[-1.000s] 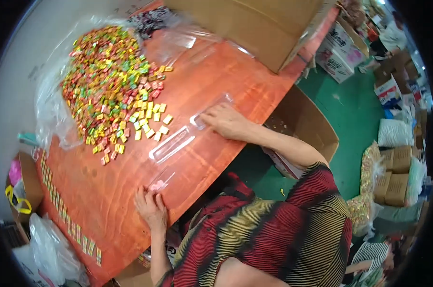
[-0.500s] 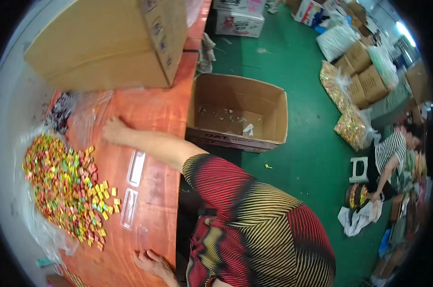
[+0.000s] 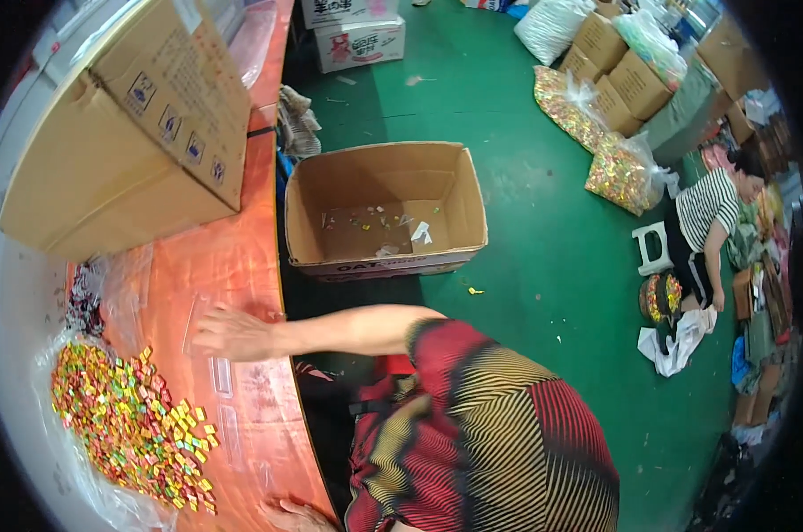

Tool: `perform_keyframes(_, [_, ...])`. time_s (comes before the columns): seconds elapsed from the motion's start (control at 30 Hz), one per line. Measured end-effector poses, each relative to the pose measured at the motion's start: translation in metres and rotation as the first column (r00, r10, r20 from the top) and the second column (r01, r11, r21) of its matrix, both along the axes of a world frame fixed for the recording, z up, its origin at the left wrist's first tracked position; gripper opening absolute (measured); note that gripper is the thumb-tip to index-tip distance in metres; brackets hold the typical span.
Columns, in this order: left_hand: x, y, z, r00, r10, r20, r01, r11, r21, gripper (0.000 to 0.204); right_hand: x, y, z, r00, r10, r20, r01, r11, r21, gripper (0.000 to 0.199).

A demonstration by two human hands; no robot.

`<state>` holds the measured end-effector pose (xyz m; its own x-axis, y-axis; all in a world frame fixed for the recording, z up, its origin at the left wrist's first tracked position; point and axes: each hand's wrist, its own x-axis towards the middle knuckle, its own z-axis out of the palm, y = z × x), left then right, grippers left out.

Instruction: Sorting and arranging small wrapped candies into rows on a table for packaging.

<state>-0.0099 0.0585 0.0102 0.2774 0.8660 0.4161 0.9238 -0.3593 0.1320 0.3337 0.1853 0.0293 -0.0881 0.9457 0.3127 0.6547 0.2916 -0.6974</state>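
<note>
1. Head view looks down on an orange surface running along the left, beside a green floor.
2. Right hand lies flat with fingers spread, resting on a clear plastic tray on the surface.
3. Left hand shows only partly at the lower edge, pressed on the surface rim; whether its fingers are spread or closed cannot be told.
4. A heap of small coloured candies lies on clear plastic sheeting, just left of the right hand.
5. Two more clear trays lie between the hands.
6. A large closed cardboard box stands on the surface beyond.
7. An open cardboard box sits on the floor, nearly empty.
</note>
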Motion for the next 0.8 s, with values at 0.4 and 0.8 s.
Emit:
perform_keyframes(0.4, [0.002, 0.011, -0.004, 0.981, -0.098, -0.166, 0.125, 0.979, 0.159, 0.057, -0.005, -0.031, -0.056, 0.893, -0.415, 0.172, 0.371, 0.898, 0.238, 0.054])
perform_keyframes(0.8, [0.047, 0.070, -0.060, 0.494, -0.776, -0.393, 0.812, 0.573, -0.110, 0.057, 0.002, -0.017, -0.073, 0.902, -0.378, 0.211, 0.347, 0.923, 0.168, 0.057])
